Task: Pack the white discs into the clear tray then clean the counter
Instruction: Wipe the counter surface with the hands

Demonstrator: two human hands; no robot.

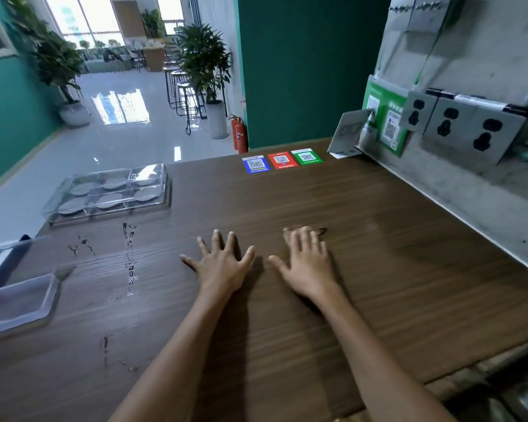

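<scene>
**While water sits on the wood, the wipe-down is the risky part**

Because both hands lie flat and released on the tabletop [363, 239], with nothing held, the packing looks finished and the cleaning appears not yet started. The left hand [223, 263] spreads its fingers [216, 240] wide; the right hand [308, 263] rests just beside it, fingers straight, their tips blurred at the far end so I cannot tell whether anything lies under them.

The tray [110, 193] sits at about ten o'clock from the left hand, well apart from it, close to the far-left edge of the tabletop. Six discs [110, 201] appear to lie in its compartments, though the clear walls and glare make the count uncertain.

Streaks of water [130, 254] run between the tray and the hands, at roughly nine o'clock from the left fingers, with more drops nearer the person at seven o'clock.

What could go wrong, as I judge it: a broad sweep toward ten o'clock could nudge the tray off the edge, since it stands so near it. Wiping with bare palms would only smear the water, and no cloth is visible. A second clear container [19, 300] at eight o'clock could be knocked too.
</scene>
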